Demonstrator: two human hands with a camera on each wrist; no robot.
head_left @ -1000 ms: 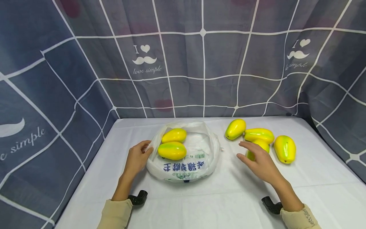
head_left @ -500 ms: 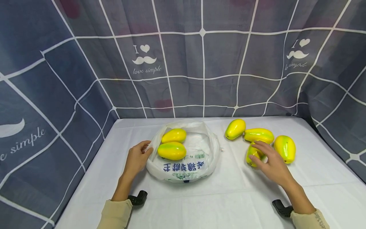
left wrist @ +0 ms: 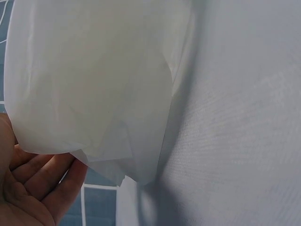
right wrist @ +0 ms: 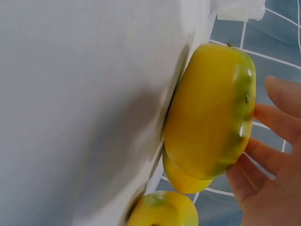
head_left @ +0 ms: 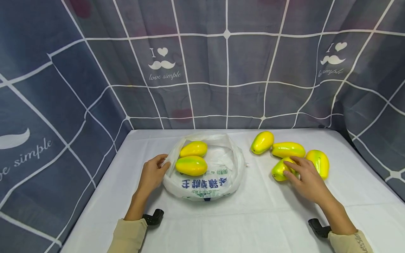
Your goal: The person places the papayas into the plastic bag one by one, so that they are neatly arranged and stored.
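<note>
My left hand [head_left: 154, 173] pinches the left rim of a white plastic bag [head_left: 236, 165], which sits with its mouth spread. Two yellow-green papayas, a rear one [head_left: 193, 149] and a front one [head_left: 191, 166], lie inside on the bag's left side. In the left wrist view the thin bag wall [left wrist: 89, 80] hangs between thumb and fingers [left wrist: 51, 176]. My right hand [head_left: 308, 181] reaches over a papaya [head_left: 279, 171] on the white table. Seen from the right wrist, the fingertips are right at this papaya's [right wrist: 209, 113] upper side, while the thumb [right wrist: 284, 94] stands apart from it.
Around the right hand lie more papayas: one at the back [head_left: 262, 142], one lying sideways [head_left: 288, 149] and one at the right [head_left: 320, 163]. A dark grey checked curtain [head_left: 205, 70] encloses the white-covered table [head_left: 221, 228] at the back and sides.
My right hand has moved right and come down over the nearest papaya, which has turned slightly. The left hand keeps its place at the bag's rim.
</note>
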